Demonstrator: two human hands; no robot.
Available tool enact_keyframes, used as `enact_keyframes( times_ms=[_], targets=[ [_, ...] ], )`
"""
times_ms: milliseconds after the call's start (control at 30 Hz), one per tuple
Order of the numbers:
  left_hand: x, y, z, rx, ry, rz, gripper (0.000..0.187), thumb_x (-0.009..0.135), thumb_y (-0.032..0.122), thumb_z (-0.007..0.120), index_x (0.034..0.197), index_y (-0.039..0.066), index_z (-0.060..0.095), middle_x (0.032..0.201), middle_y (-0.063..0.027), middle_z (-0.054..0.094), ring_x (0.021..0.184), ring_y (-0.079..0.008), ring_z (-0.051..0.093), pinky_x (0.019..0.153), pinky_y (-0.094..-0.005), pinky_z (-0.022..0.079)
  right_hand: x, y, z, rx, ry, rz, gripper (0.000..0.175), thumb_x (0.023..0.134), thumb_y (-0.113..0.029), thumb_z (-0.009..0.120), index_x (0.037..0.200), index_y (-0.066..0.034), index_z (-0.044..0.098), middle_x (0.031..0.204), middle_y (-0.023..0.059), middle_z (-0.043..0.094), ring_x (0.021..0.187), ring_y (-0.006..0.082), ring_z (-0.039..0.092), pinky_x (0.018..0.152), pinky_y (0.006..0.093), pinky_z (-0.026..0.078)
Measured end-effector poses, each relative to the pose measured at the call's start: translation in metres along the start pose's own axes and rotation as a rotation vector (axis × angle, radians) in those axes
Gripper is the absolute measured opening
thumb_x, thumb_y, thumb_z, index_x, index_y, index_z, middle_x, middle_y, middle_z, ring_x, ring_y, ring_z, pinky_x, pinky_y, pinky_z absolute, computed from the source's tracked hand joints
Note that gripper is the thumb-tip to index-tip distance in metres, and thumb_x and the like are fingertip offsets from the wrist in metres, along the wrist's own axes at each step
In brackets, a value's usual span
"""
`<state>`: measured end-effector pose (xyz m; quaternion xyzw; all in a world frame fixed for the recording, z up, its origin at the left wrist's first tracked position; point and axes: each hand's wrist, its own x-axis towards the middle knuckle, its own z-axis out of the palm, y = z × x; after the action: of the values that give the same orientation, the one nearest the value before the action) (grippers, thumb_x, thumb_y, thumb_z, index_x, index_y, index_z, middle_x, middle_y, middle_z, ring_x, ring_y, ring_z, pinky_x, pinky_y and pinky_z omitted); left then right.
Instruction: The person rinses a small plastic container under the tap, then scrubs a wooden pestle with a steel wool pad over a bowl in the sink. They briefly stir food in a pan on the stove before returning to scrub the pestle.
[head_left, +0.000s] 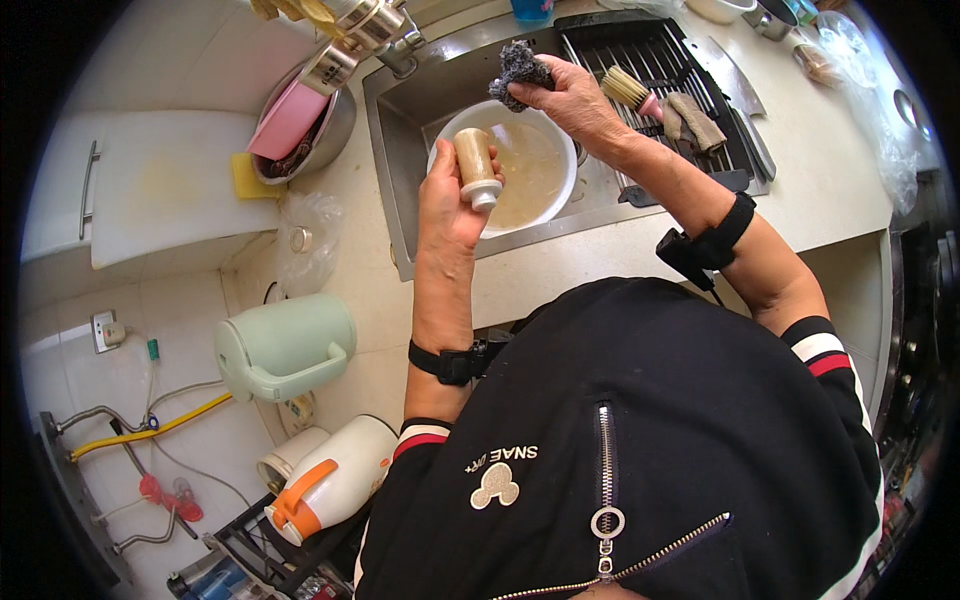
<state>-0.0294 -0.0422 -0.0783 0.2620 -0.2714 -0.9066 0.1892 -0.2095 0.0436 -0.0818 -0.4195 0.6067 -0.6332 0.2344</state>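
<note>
My left hand (454, 191) grips a small tan cylinder (475, 157) with a white stepped end, which looks like a water filter cartridge; that end points towards me. Up and to the right, my right hand (574, 97) pinches a dark grey scouring pad (519, 75). Both hands are above a white basin (568, 191) standing in the steel sink (401, 135). Cloudy, yellowish water (529, 176) with small bits in it partly fills the basin. The pad and the cylinder are apart.
Right of the basin, a black drying rack (592, 45) holds a pink-handled brush (630, 91) and a brown cloth (691, 124). A cleaver (724, 75) lies beside it. The tap (401, 56) rises at the sink's back left. Left are a pot (341, 135), a yellow sponge (251, 178) and a green kettle (289, 345).
</note>
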Motion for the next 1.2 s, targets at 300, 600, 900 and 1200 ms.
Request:
enact_keyframes(
  times_ms=[300, 600, 900, 1200],
  targets=[
    [0.001, -0.008, 0.004, -0.062, 0.055, 0.104, 0.03, 0.094, 0.026, 0.047, 0.108, 0.001, 0.053, 0.099, -0.0122, 0.06, 0.086, -0.0228, 0.059, 0.075, -0.0359, 0.049, -0.028, -0.034, 0.027, -0.179, -0.04, -0.363, 0.026, 0.074, -0.011, 0.069, 0.097, -0.0045, 0.059, 0.085, 0.0126, 0.058, 0.082, 0.0301, 0.059, 0.071, 0.0366, 0.048],
    [0.002, -0.014, 0.011, 0.026, 0.02, 0.1, 0.025, 0.094, 0.026, 0.049, 0.102, 0.005, 0.057, 0.09, -0.0074, 0.062, 0.075, -0.0169, 0.06, 0.065, -0.0308, 0.051, -0.023, -0.038, 0.023, -0.443, 0.023, -0.555, 0.019, 0.07, -0.004, 0.063, 0.089, -0.0038, 0.058, 0.083, 0.0131, 0.057, 0.083, 0.0328, 0.056, 0.073, 0.0399, 0.048],
    [0.003, -0.02, 0.008, -0.044, 0.057, 0.008, 0.026, 0.092, 0.029, 0.052, 0.102, 0.006, 0.057, 0.089, -0.0082, 0.062, 0.072, -0.0178, 0.06, 0.06, -0.0328, 0.051, -0.033, -0.031, 0.024, -0.411, 0.066, -0.515, 0.021, 0.069, -0.005, 0.067, 0.089, -0.004, 0.059, 0.084, 0.0122, 0.057, 0.081, 0.0314, 0.057, 0.071, 0.0379, 0.049],
    [0.005, -0.023, 0.009, -0.059, 0.13, -0.102, 0.028, 0.094, 0.027, 0.048, 0.103, 0.002, 0.055, 0.089, -0.0081, 0.062, 0.075, -0.0194, 0.06, 0.066, -0.0352, 0.051, -0.03, -0.034, 0.023, -0.562, -0.01, -0.542, 0.02, 0.068, -0.006, 0.068, 0.085, -0.004, 0.059, 0.083, 0.0121, 0.057, 0.08, 0.0307, 0.057, 0.071, 0.0387, 0.048]
  ],
)
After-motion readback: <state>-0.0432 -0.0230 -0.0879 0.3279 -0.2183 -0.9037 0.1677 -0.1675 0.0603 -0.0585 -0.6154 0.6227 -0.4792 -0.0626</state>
